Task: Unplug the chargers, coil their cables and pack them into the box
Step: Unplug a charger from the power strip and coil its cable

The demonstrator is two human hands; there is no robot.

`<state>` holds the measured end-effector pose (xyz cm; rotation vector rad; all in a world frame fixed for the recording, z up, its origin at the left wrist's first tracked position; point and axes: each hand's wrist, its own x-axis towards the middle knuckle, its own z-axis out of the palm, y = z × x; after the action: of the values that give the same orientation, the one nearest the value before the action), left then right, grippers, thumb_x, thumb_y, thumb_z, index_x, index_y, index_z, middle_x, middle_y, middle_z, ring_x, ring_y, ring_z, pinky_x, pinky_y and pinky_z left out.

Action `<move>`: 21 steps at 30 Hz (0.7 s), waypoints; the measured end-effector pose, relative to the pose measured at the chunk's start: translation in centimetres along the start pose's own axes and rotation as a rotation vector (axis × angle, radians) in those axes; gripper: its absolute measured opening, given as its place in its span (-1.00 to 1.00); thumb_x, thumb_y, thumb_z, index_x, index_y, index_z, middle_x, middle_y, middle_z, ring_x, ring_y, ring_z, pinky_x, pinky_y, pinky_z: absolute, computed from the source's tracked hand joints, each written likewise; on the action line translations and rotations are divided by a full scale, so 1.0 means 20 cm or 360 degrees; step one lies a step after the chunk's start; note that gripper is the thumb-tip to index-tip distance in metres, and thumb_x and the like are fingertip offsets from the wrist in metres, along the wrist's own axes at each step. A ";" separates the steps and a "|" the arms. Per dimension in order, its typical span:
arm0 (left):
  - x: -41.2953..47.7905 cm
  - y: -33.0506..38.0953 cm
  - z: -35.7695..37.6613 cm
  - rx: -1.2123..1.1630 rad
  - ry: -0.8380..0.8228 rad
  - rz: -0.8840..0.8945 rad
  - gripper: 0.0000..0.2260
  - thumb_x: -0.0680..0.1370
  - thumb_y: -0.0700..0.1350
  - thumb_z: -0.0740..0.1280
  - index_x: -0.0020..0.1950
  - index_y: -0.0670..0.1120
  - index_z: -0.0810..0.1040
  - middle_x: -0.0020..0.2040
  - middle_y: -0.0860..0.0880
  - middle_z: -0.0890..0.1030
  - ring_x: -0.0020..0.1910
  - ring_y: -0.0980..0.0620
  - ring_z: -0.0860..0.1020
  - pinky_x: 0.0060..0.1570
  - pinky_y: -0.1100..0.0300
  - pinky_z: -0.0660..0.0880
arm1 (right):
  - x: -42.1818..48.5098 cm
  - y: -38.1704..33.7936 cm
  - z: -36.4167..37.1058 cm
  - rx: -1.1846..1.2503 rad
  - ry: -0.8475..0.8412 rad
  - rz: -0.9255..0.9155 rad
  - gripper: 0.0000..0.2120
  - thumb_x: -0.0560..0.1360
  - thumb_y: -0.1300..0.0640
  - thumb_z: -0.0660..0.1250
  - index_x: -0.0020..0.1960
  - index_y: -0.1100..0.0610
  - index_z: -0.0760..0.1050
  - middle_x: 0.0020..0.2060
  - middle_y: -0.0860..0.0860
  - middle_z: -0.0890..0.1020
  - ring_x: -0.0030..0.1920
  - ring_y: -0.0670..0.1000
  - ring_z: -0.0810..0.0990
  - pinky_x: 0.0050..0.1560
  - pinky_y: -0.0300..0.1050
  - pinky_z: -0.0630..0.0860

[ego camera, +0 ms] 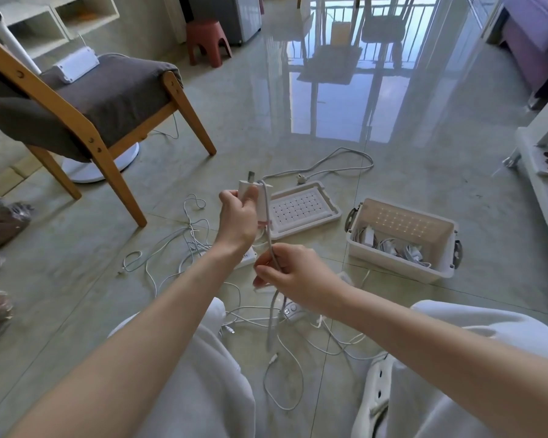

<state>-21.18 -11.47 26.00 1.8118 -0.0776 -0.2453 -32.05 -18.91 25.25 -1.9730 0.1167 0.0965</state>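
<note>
The white charger is raised in front of me, above the floor, with my left hand curled around it, forearm stretched forward. Its cable drops to my right hand, lower and nearer, which pinches it between thumb and fingers. The open box sits on the floor to the right, its lid beside it

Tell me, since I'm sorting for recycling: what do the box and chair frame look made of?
Box: likely plastic, white and slightly translucent, with smooth moulded walls and a rolled rim. Chair frame: apparently wood, light-brown with a satin finish and visible bolt heads.
</note>
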 end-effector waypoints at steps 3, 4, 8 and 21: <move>-0.01 0.03 0.02 -0.0287 0.0001 -0.0145 -0.68 0.66 0.03 0.07 0.16 -0.24 0.25 0.07 -0.25 0.47 -0.40 -0.02 0.61 -0.32 0.10 0.56 | 0.00 0.02 0.00 -0.0159 -0.0048 -0.0006 -0.88 0.53 0.19 0.24 -0.13 0.06 0.53 -0.22 -0.02 0.70 -0.35 -0.26 0.55 -0.21 -0.35 0.46; -0.01 0.04 0.02 -0.0412 -0.0008 -0.0214 -0.65 0.66 0.03 0.05 0.18 -0.27 0.28 0.04 -0.27 0.48 -0.44 -0.01 0.61 -0.30 0.06 0.58 | -0.01 0.03 0.00 -0.0257 -0.0083 -0.0012 -0.87 0.53 0.17 0.22 -0.09 0.07 0.54 -0.20 -0.03 0.71 -0.41 -0.29 0.49 -0.29 -0.40 0.38; -0.04 0.11 0.00 -0.1163 -0.0045 -0.0591 -0.74 0.68 -0.04 0.02 -0.03 -0.17 0.39 -0.13 -0.24 0.46 -0.56 -0.02 0.55 -0.42 0.00 0.60 | -0.03 0.07 0.03 -0.0474 -0.0276 0.0018 -0.86 0.51 0.15 0.19 -0.04 0.03 0.53 -0.16 -0.06 0.69 -0.34 -0.25 0.48 -0.28 -0.36 0.41; -0.04 0.11 -0.07 -0.0783 -0.0628 -0.0741 -0.74 0.65 0.02 0.05 -0.07 -0.09 0.41 -0.29 -0.10 0.39 -0.67 0.12 0.24 -0.68 0.44 0.06 | 0.09 0.23 -0.30 -0.1267 0.0019 -0.0249 -0.84 0.51 0.03 0.24 0.03 0.03 0.52 -0.01 -0.10 0.61 0.08 -0.04 0.50 0.20 -0.08 0.39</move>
<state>-21.46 -10.53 28.60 1.2508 0.1221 -0.8738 -30.75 -26.23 23.15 -2.7685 -0.0866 0.0284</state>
